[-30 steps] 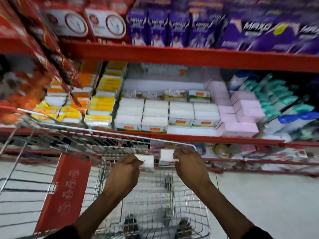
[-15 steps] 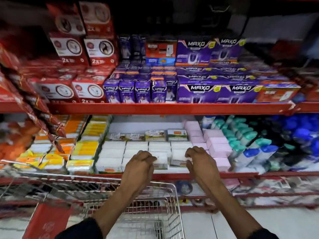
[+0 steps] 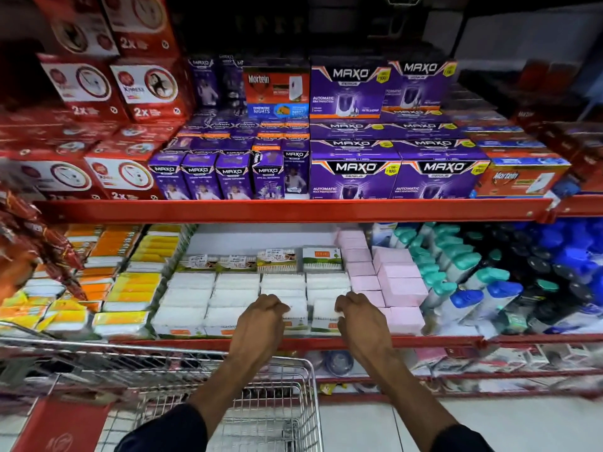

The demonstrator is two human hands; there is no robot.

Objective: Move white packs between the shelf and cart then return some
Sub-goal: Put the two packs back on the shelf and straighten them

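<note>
Head view. The left hand [image 3: 261, 324] and right hand [image 3: 360, 324] reach over the red lip of the shelf [image 3: 293, 343] to the front row of white packs [image 3: 284, 288]. Each hand's fingers curl shut on a front pack, though how firm the grip is cannot be judged, since the knuckles hide the contact. To seat these two packs well, slide each squarely into its own column, flush with its neighbours. Room is tight: pink boxes [image 3: 401, 288] stand just right of the right hand, yellow packs [image 3: 130, 298] lie well to the left, and the upper shelf beam [image 3: 293, 210] caps any lift. The cart [image 3: 287, 363] sits directly below the forearms, open-topped; withdraw straight back over the lip.
</note>
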